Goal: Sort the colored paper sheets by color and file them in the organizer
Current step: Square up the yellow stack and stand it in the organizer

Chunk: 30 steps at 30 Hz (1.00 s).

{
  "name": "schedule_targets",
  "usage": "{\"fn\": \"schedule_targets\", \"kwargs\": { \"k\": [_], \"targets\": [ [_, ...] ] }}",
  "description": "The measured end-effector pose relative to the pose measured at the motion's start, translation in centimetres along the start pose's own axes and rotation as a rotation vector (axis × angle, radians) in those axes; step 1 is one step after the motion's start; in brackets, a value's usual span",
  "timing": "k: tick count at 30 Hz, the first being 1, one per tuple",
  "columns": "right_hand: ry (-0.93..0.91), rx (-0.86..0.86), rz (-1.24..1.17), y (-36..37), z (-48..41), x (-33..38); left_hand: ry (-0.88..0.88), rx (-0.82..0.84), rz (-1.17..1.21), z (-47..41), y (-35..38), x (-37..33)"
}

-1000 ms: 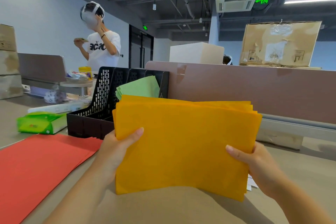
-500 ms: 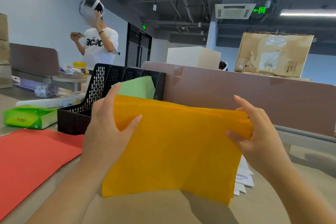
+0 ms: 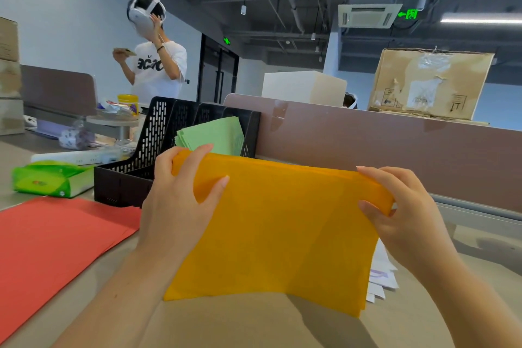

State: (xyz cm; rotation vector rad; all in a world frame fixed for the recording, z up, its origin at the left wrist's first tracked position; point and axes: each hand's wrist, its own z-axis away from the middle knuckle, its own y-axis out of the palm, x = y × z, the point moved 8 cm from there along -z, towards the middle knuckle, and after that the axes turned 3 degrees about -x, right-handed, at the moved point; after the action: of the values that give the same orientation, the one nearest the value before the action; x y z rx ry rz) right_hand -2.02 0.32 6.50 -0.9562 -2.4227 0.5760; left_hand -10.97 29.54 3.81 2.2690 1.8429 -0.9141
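Two hands hold the orange sheets (image 3: pixel 282 234) upright on the worktop (image 3: pixel 254 325). Left hand (image 3: pixel 180 200) and right hand (image 3: pixel 404 215) fingers curl over the top edge.

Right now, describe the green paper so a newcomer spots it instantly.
Find the long brown partition across the desk; a black slotted organizer stands at its left end. Pale green sheets stick up out of it. They are the only paper filed; the brighter green tissue pack lies flat on the desk.
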Motion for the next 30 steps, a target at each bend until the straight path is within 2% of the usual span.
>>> {"fn": "schedule_targets", "kwargs": {
  "k": [16, 21, 22, 24, 26, 28, 30],
  "targets": [
    [-0.086, -0.058, -0.143, -0.3, 0.5, -0.9, -0.006, -0.026, 0.027, -0.1, 0.1, 0.9],
    [-0.053, -0.074, -0.222, -0.5, 0.7, -0.9, 0.015, -0.024, 0.059, -0.1, 0.1, 0.7],
    [0.007, -0.088, -0.347, -0.5, 0.8, -1.3, -0.010, -0.019, 0.127, -0.1, 0.1, 1.1],
    [0.218, -0.080, -0.687, 0.4, 1.2, -2.6, -0.161, 0.023, 0.419, -0.3, 0.6, 2.8],
    [0.380, 0.055, -0.919, 2.7, 2.1, -3.3, -0.380, 0.140, 0.773, 0.2, 2.1, 4.9],
    [0.491, 0.210, -0.990, 5.5, 3.6, -3.4, -0.567, 0.319, 0.989, 1.3, 4.3, 6.4],
    [0.548, 0.262, -0.997, 7.1, 4.3, -3.1, -0.628, 0.435, 1.004, 2.3, 5.9, 6.8]
  ]
}}
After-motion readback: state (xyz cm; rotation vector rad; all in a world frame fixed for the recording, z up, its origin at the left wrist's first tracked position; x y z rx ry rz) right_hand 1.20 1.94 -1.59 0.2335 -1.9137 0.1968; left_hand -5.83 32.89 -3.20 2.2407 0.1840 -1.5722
